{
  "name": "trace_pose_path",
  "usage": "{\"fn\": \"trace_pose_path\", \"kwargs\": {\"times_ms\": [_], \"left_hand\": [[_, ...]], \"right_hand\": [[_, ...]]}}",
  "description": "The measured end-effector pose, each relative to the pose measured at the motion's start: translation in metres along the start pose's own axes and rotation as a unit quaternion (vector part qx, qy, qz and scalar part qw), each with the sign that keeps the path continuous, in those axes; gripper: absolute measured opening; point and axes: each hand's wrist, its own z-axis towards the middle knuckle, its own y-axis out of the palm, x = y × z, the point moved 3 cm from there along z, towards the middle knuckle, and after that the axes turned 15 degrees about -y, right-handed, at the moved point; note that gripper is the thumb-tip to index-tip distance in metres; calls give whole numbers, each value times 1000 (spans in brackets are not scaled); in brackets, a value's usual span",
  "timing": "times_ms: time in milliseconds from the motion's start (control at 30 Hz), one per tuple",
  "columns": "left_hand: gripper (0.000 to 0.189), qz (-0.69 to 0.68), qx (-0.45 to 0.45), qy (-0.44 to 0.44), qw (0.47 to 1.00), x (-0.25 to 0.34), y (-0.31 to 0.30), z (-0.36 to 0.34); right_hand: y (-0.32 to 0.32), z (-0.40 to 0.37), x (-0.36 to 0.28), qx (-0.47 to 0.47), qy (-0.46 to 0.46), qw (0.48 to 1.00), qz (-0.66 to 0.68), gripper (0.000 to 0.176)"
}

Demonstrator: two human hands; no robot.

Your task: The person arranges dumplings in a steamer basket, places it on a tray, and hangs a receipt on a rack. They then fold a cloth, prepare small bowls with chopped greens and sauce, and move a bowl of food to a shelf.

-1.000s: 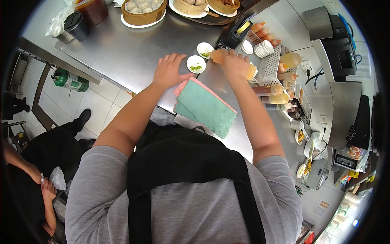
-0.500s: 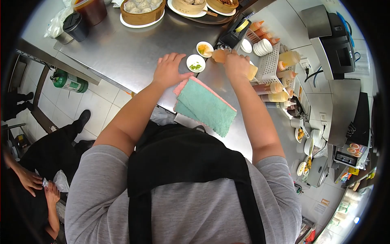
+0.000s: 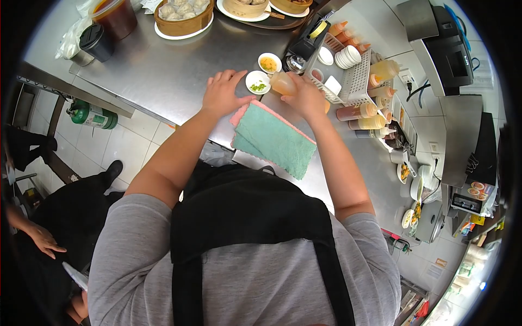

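Observation:
My right hand point(image 3: 305, 96) is wrapped round a squeeze bottle point(image 3: 284, 83) of pale amber liquid, its tip pointing left at a small white dish point(image 3: 258, 82) with chopped green bits. Just beyond it, a second white dish point(image 3: 269, 63) holds orange liquid with green bits. My left hand point(image 3: 223, 91) rests with fingers spread on the steel counter point(image 3: 179, 70), left of the nearer dish. Between my forearms lie a green cloth point(image 3: 274, 138) and a pink cloth point(image 3: 237, 116) under it.
Bamboo steamers point(image 3: 184, 20) stand on plates at the back. At right are a white basket point(image 3: 356, 81) with small dishes, several sauce bottles point(image 3: 356, 112) and a tape dispenser point(image 3: 304, 39). A co-worker's hand point(image 3: 45, 239) shows at lower left.
The bottle in my right hand has moved from the farther dish to the nearer one. The co-worker's hands have parted, and a blade-like object now shows near them.

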Motion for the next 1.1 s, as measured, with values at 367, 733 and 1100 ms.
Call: {"fn": "trace_pose_path", "kwargs": {"times_ms": [367,733,1100], "left_hand": [[72,8,-10,-5,1000,1,-1,-1],[77,-1,-14,-11,1000,2,-2,-1],[80,21,-9,6,1000,5,1,1]], "right_hand": [[6,1,-21,30,-178,931,-318,43],[2,-5,-10,19,-63,975,-212,51],[-36,-30,-7,227,22,770,596,63]]}}
